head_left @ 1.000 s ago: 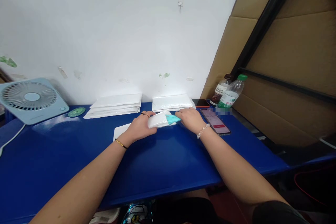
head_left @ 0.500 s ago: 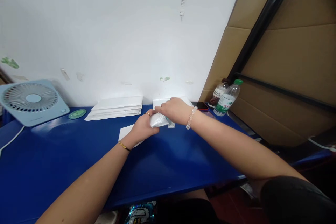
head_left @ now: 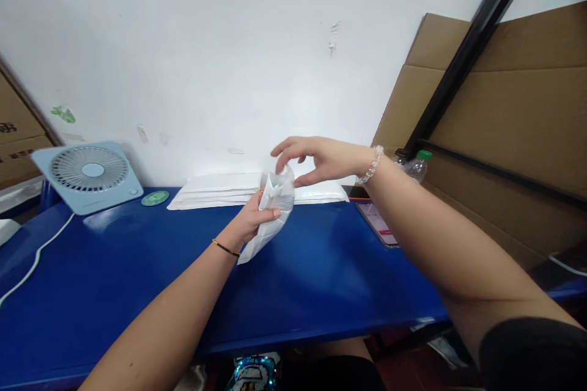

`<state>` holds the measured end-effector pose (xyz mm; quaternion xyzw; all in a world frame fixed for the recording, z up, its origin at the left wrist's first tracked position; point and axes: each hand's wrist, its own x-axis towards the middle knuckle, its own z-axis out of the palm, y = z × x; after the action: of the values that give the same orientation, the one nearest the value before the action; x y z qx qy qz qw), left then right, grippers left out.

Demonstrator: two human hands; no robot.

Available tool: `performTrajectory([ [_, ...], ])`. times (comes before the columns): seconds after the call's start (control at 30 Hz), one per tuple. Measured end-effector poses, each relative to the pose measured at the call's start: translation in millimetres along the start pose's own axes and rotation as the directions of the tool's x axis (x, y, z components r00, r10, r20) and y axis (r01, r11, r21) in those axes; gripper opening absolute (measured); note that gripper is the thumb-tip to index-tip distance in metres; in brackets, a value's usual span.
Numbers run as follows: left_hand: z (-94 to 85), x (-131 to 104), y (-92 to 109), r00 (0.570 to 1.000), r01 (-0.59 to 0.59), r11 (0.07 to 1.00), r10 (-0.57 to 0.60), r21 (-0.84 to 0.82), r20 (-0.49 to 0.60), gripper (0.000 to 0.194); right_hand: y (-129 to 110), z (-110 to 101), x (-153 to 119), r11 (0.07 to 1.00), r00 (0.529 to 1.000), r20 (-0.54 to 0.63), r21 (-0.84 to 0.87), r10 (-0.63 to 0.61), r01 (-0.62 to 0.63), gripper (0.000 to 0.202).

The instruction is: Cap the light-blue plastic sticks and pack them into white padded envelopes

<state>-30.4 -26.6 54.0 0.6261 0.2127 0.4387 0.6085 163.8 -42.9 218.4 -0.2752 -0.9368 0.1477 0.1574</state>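
Note:
A white pouch (head_left: 274,220) hangs at a slant over the blue table (head_left: 321,269), its mouth open at the top. My left hand (head_left: 257,217) grips it by the side, thumb across its front. Just above the mouth is my right hand (head_left: 307,156), fingers curved and apart, with nothing visible between them; its fingertips are close to the pouch's rim. Behind the hands, stacked flat white envelopes (head_left: 215,186) lie against the wall, and more white envelopes (head_left: 321,192) lie to the right. What the pouch holds cannot be made out.
At the left stand a light blue fan (head_left: 92,177) with a white cable and a green disc (head_left: 155,198). A phone (head_left: 376,225) lies at the right, near bottles (head_left: 419,165) and cardboard (head_left: 513,122) behind a black metal frame.
My right hand has risen and its fingers have spread. The pouch now stands more upright in my left hand. The view has shifted, showing the phone more fully.

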Motion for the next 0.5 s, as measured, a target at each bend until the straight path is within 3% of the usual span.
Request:
performTrajectory([
  [0.1, 0.1, -4, 4, 0.986, 0.008, 0.983, 0.024, -0.186, 0.167, 0.066, 4, 7, 5, 0.991, 0.999, 0.004, 0.129, -0.04, 0.039, 0.017],
  [0.17, 0.1, -5, 4, 0.98, 0.04, 0.965, 0.013, -0.258, 0.199, 0.068, 11, 9, 8, 0.979, 0.997, -0.074, 0.203, 0.004, 0.011, 0.019],
  [0.3, 2.0, -1, -3, 0.997, 0.074, 0.962, -0.062, -0.263, 0.054, 0.054, 25, 17, 10, 0.981, 0.959, -0.273, 0.194, 0.081, -0.028, 0.024],
  [0.4, 5.7, 4, -8, 0.995, 0.037, 0.969, -0.059, -0.245, -0.085, 0.044, 30, 28, 8, 0.999, 0.924, -0.382, -0.021, 0.034, -0.045, 0.026],
  [0.5, 8.8, 6, -9, 0.99, 0.016, 0.979, -0.045, -0.204, -0.135, 0.045, 30, 35, 6, 0.971, 0.954, -0.301, -0.226, 0.006, -0.077, 0.022],
])
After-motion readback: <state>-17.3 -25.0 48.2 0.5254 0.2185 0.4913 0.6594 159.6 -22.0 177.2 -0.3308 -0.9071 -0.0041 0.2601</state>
